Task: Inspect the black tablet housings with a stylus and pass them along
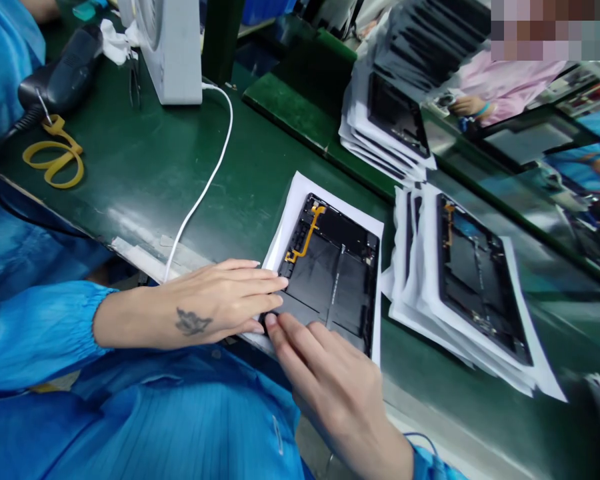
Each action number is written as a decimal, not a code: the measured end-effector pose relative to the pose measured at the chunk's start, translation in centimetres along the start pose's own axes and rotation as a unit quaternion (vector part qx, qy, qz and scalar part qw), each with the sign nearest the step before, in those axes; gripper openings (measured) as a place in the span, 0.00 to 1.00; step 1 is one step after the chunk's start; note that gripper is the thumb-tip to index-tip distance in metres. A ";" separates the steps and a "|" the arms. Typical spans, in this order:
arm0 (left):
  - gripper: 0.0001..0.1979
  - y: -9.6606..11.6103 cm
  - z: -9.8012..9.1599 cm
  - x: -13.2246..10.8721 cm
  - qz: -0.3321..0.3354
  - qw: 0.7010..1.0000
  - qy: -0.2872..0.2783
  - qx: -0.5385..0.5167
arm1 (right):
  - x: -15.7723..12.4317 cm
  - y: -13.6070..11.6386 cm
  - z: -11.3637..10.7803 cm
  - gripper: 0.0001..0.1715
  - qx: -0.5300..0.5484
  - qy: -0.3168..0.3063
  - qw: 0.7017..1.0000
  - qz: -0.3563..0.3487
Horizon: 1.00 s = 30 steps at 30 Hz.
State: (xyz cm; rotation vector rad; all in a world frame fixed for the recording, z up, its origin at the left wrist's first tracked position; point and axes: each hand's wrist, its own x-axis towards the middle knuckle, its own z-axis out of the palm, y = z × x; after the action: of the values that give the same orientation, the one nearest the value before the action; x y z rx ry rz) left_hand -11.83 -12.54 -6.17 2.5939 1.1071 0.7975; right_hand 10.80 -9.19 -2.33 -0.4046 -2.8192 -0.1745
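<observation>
A black tablet housing (305, 283) lies on a white paper sheet (375, 230) at the bench's front edge. An orange flex cable (311, 233) runs along its upper left inner side. My left hand (225, 300) rests with straight fingers over the left edge of the housing, fingertips touching it. My right hand (335, 380) is at the near left corner, thumb and forefinger pinched together there. Whatever may be between those fingers is hidden. The right hand covers the near end of the housing.
Stacked housings with paper between them (480, 280) stand to the right, and another stack (395, 113) behind. A white fan (175, 53), its white cable (215, 167), a black handheld tool (67, 73), tweezers (134, 80) and a yellow strap (63, 157) are left. A co-worker's pink sleeve (510, 87) shows across.
</observation>
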 end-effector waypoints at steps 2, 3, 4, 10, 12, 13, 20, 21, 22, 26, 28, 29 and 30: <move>0.18 -0.1 0.0 0.0 0.006 1.000 -0.001 -0.003 | 0.4 -0.1 -0.2 0.17 -0.012 -0.006 1.000 -0.007; 0.18 -0.1 0.1 0.0 0.008 1.000 0.005 -0.004 | 0.5 -0.2 -0.2 0.18 -0.019 -0.009 1.000 -0.007; 0.18 -0.2 0.1 0.1 0.011 1.000 0.011 -0.003 | 0.6 -0.2 -0.2 0.20 -0.025 -0.013 1.000 -0.005; 0.18 -0.4 -0.1 0.2 0.032 0.999 0.016 0.018 | 0.5 -0.4 -0.1 0.17 -0.061 -0.016 0.998 0.007; 0.18 -0.3 -0.3 0.3 0.038 0.999 0.021 0.023 | 0.4 -0.5 -0.2 0.16 -0.068 -0.020 0.997 0.002; 0.18 -0.2 -0.3 0.3 0.036 0.999 0.021 0.025 | 0.4 -0.5 -0.3 0.16 -0.068 -0.022 0.997 0.000; 0.18 -0.4 0.1 0.2 0.025 1.000 0.011 0.015 | 1.0 -0.6 -0.1 0.17 -0.060 -0.033 0.998 -0.005; 0.18 -0.5 0.1 0.1 0.028 1.000 0.008 0.012 | 1.0 -0.5 -0.1 0.18 -0.064 -0.032 0.997 -0.004; 0.18 -0.5 0.0 0.0 0.028 1.000 0.005 0.007 | 0.8 -0.3 -0.1 0.18 -0.059 -0.031 0.998 -0.004; 0.22 -0.5 -0.4 -0.8 -0.010 1.000 0.007 0.010 | -1.2 0.1 -1.1 0.17 0.051 0.030 0.996 0.063; 0.22 -0.3 -0.5 -1.5 -0.028 0.999 0.036 0.019 | -2.7 -0.6 -1.8 0.20 0.102 0.142 0.971 0.166; 0.21 -0.1 -0.5 -1.9 -0.030 0.998 0.054 0.021 | -3.3 -1.2 -2.1 0.25 0.119 0.216 0.941 0.230; 0.21 0.0 -0.5 -2.2 -0.028 0.997 0.068 0.021 | -3.7 -1.7 -2.1 0.27 0.142 0.292 0.901 0.287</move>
State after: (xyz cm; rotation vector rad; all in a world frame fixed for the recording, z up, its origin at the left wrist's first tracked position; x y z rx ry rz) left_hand -13.33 -14.12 -6.61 2.5634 1.2405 0.9615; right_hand 14.29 -12.13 -1.54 -0.9111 -1.9955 0.2092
